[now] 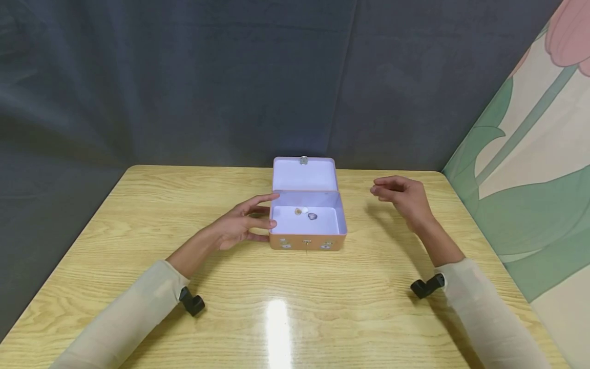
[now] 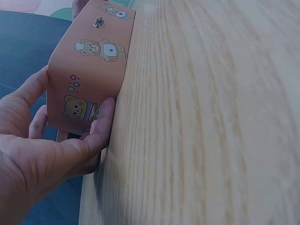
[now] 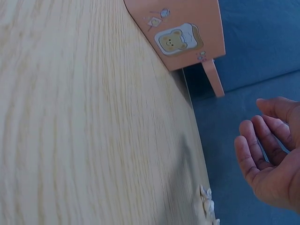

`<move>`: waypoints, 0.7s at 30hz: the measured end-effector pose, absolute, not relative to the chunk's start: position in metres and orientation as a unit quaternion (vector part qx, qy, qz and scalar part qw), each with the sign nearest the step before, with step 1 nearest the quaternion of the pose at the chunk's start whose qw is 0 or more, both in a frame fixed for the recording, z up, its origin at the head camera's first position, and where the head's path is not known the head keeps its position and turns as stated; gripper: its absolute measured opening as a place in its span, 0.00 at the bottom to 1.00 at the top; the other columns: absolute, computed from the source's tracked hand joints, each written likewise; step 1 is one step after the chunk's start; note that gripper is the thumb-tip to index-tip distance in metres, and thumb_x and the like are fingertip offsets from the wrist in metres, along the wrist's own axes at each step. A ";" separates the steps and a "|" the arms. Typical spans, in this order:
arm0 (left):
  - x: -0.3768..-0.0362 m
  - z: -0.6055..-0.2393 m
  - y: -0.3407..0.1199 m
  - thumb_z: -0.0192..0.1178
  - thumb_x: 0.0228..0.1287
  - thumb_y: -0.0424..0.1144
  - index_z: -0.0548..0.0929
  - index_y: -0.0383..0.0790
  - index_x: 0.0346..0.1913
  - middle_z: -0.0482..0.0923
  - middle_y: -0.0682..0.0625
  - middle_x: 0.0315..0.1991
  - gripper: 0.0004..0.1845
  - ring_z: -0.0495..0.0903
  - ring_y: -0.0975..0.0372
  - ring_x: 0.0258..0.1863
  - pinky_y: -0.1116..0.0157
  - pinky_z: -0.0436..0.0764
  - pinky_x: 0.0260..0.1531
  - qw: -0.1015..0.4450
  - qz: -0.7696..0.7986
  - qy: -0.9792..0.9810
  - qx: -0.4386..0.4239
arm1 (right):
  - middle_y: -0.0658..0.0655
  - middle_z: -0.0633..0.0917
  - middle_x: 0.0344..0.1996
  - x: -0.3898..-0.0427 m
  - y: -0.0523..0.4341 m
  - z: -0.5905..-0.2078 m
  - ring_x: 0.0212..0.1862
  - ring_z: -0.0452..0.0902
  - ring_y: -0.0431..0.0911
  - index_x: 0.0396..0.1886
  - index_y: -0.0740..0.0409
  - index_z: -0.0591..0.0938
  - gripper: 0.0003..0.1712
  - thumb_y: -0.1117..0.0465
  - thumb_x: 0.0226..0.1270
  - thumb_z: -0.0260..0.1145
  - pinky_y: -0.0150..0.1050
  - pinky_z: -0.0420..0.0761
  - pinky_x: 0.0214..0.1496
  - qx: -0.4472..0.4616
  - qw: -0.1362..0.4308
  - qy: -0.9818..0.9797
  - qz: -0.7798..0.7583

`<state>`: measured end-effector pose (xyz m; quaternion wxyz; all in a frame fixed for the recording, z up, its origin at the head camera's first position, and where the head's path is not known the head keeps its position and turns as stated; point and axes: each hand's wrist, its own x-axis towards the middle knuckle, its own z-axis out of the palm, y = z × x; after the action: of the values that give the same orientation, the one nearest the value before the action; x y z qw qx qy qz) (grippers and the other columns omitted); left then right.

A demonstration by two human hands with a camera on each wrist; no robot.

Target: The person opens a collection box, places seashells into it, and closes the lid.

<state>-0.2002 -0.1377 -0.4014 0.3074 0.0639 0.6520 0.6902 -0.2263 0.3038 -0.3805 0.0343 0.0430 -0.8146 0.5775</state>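
Observation:
A hinged tin box [image 1: 308,242], orange outside and lavender inside, stands on the table with its lid [image 1: 304,174] raised. Inside lie a few small stone-like pieces: a yellowish-brown one [image 1: 297,211], a whitish one [image 1: 304,209] and a greyish-purple one [image 1: 312,216]. My left hand [image 1: 239,223] rests against the box's left end with spread, fairly straight fingers; two fingertips reach its rim. In the left wrist view, the thumb touches the bear-printed side low down. My right hand [image 1: 403,197] hovers right of the box, fingers loosely curved, with nothing visible in it.
The wooden table [image 1: 230,287] ends at a dark curtain [image 1: 230,82] behind the box. A flower-printed panel [image 1: 544,205] borders the right side. Small whitish pieces [image 3: 207,204] lie near the table edge in the right wrist view; their kind is unclear.

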 end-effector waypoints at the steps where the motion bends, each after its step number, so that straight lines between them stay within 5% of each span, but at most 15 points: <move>1: -0.200 -0.402 -0.138 0.69 0.79 0.30 0.67 0.64 0.89 0.54 0.40 0.87 0.44 0.79 0.46 0.72 0.44 0.90 0.69 0.307 0.690 0.652 0.064 | 0.31 0.92 0.39 -0.227 0.306 -0.381 0.44 0.91 0.28 0.60 0.62 0.89 0.14 0.63 0.80 0.75 0.26 0.91 0.49 0.041 0.035 -0.814 0.579; 5: -0.201 -0.402 -0.137 0.69 0.79 0.29 0.67 0.64 0.89 0.54 0.40 0.87 0.44 0.79 0.46 0.71 0.44 0.90 0.68 0.307 0.690 0.652 0.065 | 0.30 0.92 0.39 -0.228 0.312 -0.381 0.43 0.91 0.26 0.58 0.57 0.90 0.11 0.62 0.81 0.75 0.25 0.91 0.49 0.031 0.035 -0.815 0.578; 21: -0.201 -0.402 -0.140 0.69 0.79 0.30 0.67 0.65 0.89 0.55 0.40 0.87 0.44 0.81 0.47 0.71 0.45 0.90 0.68 0.306 0.688 0.656 0.056 | 0.26 0.89 0.39 -0.240 0.337 -0.391 0.43 0.89 0.24 0.64 0.61 0.85 0.17 0.61 0.82 0.73 0.25 0.91 0.50 -0.025 0.004 -0.823 0.568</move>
<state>-0.2006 -0.1399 -0.4019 0.3055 0.0562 0.6561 0.6878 -0.2398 0.3369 -0.3906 0.0036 -0.0255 -0.8225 0.5681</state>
